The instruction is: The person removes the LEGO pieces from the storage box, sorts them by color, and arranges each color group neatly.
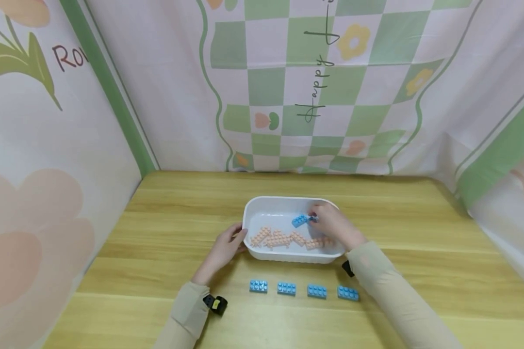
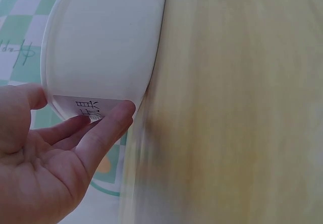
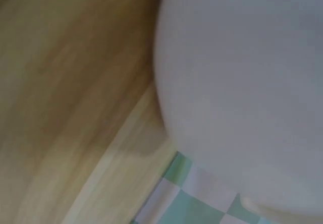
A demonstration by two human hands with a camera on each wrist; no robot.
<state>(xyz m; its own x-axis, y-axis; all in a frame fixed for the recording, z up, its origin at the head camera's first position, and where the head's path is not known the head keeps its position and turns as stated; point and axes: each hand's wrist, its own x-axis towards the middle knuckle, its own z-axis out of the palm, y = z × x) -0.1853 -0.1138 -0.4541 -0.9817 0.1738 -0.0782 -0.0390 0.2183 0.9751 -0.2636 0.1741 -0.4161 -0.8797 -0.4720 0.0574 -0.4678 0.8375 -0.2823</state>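
Note:
My left hand [image 1: 227, 245] holds the left end of a white plastic bin [image 1: 288, 258]; in the left wrist view the thumb is at the rim and the fingers lie against the labelled end [image 2: 91, 107]. Inside the bin, at its right side, my right hand [image 1: 332, 224] pinches a blue building brick [image 1: 313, 219], mostly hidden by the fingers. Just left of those fingertips lies another blue brick [image 1: 299, 221]. Peach-coloured bricks [image 1: 278, 239] lie along the bin's near side. Only the bin's outer wall [image 3: 242, 82] shows in the right wrist view, not the hand.
In front of the bin, several blue studded bricks [image 1: 286, 289] stand spaced in a row on the wooden table [image 1: 157, 271]. A checkered curtain [image 1: 305, 97] hangs behind the table's far edge. Another printed curtain [image 1: 48, 160] borders the left side.

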